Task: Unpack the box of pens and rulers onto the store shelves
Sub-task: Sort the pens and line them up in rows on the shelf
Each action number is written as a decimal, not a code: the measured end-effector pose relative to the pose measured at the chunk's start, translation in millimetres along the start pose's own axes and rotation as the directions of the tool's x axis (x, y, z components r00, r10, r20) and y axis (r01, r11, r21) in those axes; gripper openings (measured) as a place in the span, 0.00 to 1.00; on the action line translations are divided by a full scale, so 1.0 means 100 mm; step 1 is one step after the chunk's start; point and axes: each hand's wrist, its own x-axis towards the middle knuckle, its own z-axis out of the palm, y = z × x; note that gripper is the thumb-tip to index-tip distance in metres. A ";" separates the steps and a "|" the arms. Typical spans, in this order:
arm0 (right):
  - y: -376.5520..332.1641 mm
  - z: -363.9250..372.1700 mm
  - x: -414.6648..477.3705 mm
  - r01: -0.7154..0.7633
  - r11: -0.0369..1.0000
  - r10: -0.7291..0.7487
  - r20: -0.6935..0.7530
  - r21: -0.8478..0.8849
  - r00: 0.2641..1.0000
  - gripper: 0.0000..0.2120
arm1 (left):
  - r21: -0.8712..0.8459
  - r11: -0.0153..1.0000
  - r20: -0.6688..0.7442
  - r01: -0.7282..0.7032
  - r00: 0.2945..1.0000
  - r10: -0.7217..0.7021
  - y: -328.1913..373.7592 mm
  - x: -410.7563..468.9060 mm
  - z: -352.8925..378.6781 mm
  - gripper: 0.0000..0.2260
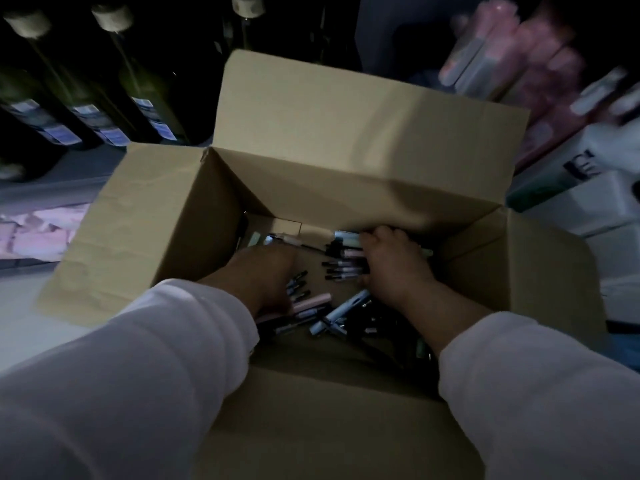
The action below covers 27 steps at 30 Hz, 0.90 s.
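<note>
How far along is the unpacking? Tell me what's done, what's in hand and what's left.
Done: the cardboard box is open, flaps folded out. In hand: both hands are inside; the right hand grips a bundle of pens, the left hand rests on others, its grip hidden. Left: many loose pens lie on the box floor. No rulers are discernible.

Both arms were extended fwd and down, sleeves pulled to wrists. L hand (266, 282) was held palm-down, fingers obscured. R hand (393, 265) was curled round pens (343, 266), knuckles up.
</note>
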 end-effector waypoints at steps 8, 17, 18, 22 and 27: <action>-0.03 0.09 -0.01 0.001 1.000 -0.002 -0.055 -0.012 0.998 0.23 | 0.171 0.973 0.054 -0.155 0.988 0.148 0.14 0.08 0.02 0.20; -0.02 0.07 0.07 0.025 0.999 -0.027 -0.042 -0.028 0.999 0.15 | -0.044 0.995 0.046 -0.085 0.995 0.087 0.06 0.16 0.08 0.17; -0.02 0.06 0.06 0.035 0.999 -0.036 -0.041 -0.035 0.999 0.14 | -0.094 0.993 0.031 -0.072 0.997 0.076 0.04 0.16 0.07 0.18; -0.05 -0.07 0.05 0.045 0.998 -0.043 -0.038 0.054 0.998 0.13 | -0.330 0.944 -0.007 -0.021 1.000 0.020 -0.01 0.13 -0.01 0.19; -0.13 -0.32 -0.07 0.004 0.936 0.029 -0.088 0.353 0.996 0.06 | -0.675 0.738 -0.087 0.000 0.993 -0.079 0.02 -0.10 -0.27 0.11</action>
